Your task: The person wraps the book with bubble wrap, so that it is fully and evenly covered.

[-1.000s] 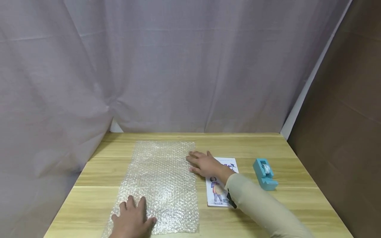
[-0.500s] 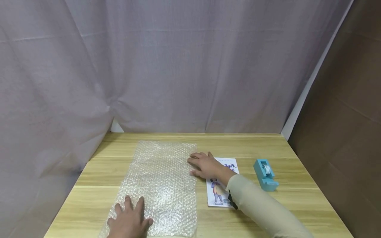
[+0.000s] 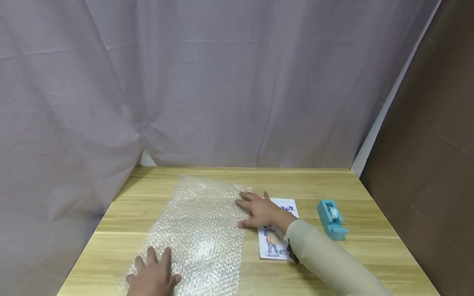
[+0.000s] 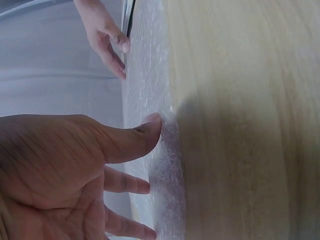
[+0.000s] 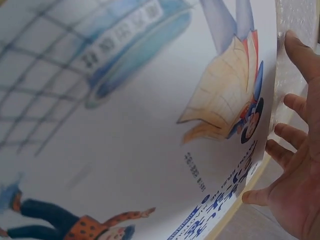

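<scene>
A clear sheet of bubble wrap (image 3: 203, 234) lies flat on the wooden table, turned at a slant. My left hand (image 3: 151, 274) rests on its near left part, fingers spread; the left wrist view shows the thumb (image 4: 135, 140) at the sheet's near edge. At the far right edge of the wrap, my right hand (image 3: 257, 209) touches it with spread fingers. Beneath that hand and forearm lies a picture book (image 3: 273, 246), partly hidden. Its illustrated white cover (image 5: 135, 135) fills most of the right wrist view.
A blue tape dispenser (image 3: 332, 222) with a roll of tape stands right of the book. Grey cloth (image 3: 207, 90) hangs behind the table and along its left side. A brown panel (image 3: 426, 156) borders the right side.
The bubble wrap has turned clockwise: its far edge has shifted right, its near end left. My left hand has slid left and nearer with it, while the right has moved slightly right.
</scene>
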A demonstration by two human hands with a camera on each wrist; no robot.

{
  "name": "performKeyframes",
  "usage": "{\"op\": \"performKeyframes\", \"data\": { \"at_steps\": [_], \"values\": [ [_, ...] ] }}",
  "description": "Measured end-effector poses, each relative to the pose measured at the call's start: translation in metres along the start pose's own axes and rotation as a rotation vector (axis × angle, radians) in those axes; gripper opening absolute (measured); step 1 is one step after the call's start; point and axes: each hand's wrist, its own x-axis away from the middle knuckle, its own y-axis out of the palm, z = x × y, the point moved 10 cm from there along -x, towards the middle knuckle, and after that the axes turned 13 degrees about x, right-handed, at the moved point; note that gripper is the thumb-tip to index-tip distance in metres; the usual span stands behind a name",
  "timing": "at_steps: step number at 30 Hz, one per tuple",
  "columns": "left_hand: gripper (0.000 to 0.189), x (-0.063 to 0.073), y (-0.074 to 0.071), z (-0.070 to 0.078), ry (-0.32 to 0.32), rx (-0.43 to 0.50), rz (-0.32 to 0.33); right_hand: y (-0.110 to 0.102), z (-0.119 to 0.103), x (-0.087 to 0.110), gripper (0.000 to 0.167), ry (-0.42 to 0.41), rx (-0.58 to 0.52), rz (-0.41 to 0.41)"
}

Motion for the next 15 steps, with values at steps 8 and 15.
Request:
{"op": "performKeyframes", "data": {
  "at_steps": [8,15],
  "values": [
    [0.086,0.001,-0.002,0.007,0.003,0.021,0.013,0.006,0.01,-0.007,0.092,-0.055,0.013,0.01],
    [0.082,-0.002,-0.001,0.005,-0.056,0.049,-0.016,0.004,0.014,-0.011,0.074,-0.137,0.036,0.024]
  ]
}}
